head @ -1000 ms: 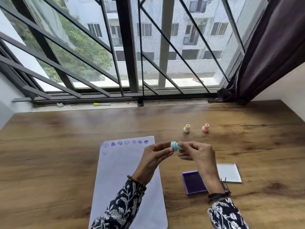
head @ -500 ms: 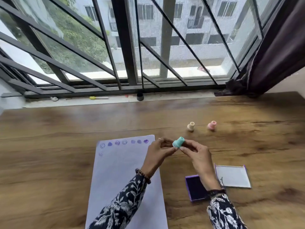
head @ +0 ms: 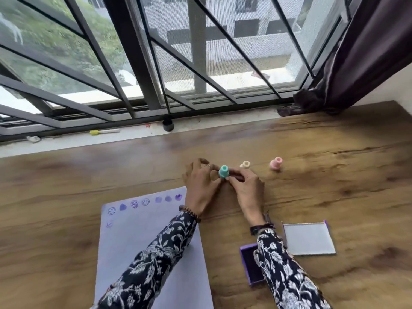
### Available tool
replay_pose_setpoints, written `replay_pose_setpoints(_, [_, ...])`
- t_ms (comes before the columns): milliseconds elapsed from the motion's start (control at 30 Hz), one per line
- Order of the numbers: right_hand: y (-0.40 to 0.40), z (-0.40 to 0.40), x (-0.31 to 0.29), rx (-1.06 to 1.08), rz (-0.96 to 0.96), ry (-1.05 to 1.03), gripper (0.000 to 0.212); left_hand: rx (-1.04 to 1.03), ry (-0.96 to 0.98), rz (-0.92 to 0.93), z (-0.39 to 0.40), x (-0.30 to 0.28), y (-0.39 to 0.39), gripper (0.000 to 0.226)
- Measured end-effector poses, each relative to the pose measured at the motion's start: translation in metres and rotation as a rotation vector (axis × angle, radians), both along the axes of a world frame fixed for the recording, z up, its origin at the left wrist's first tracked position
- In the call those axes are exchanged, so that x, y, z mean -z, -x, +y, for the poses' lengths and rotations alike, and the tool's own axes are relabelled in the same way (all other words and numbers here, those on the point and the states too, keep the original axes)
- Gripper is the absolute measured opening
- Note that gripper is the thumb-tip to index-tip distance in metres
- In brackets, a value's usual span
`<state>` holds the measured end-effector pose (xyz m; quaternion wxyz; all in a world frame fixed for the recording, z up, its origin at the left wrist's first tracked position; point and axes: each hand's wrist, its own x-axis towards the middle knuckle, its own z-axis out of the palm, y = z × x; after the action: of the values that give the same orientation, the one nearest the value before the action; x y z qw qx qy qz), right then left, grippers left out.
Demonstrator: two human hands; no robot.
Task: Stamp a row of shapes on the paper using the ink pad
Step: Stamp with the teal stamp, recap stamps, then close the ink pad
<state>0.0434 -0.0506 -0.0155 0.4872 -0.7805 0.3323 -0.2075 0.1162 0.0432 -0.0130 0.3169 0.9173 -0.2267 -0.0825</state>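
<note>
A full row of purple prints (head: 145,202) already crosses the paper (head: 142,241) near the left hand (head: 200,186), which, with the right hand (head: 245,188), pinches the teal stamp (head: 223,171), one lone print beginning the next row.

The table (head: 334,152) is wood-grained brown with a dull sheen and dark knots. On it, the paper (head: 133,237) is thin, matt and smooth. Right of the paper, the ink pad (head: 250,264) has a purple plastic-looking rim and a dark matt bed; its lid (head: 308,238) looks smooth and faintly glossy.
</note>
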Motion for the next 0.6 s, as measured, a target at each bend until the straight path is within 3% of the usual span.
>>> replay_pose_setpoints(133, [0.005,0.002,-0.009,-0.005,0.013,-0.068,0.025,-0.019,-0.045,0.029,0.001,-0.001,0.010,0.043])
replay_pose_setpoints(233, [0.028,0.003,-0.022,0.043,0.004,-0.118,0.022,-0.014,0.025,0.042,0.013,-0.003,0.040,0.058])
replay_pose_setpoints(367, [0.083,-0.002,-0.036,0.152,-0.034,-0.176,0.014,0.139,0.099,0.044,0.044,-0.007,0.092,0.062])
replay_pose_setpoints(467, [0.129,-0.011,-0.034,0.274,0.010,-0.125,0.017,0.285,0.048,0.040,0.065,-0.005,0.126,0.072])
replay_pose_setpoints(600, [0.181,-0.021,-0.017,0.421,0.097,-0.104,0.014,0.330,-0.024,0.021,0.077,0.001,0.146,0.089])
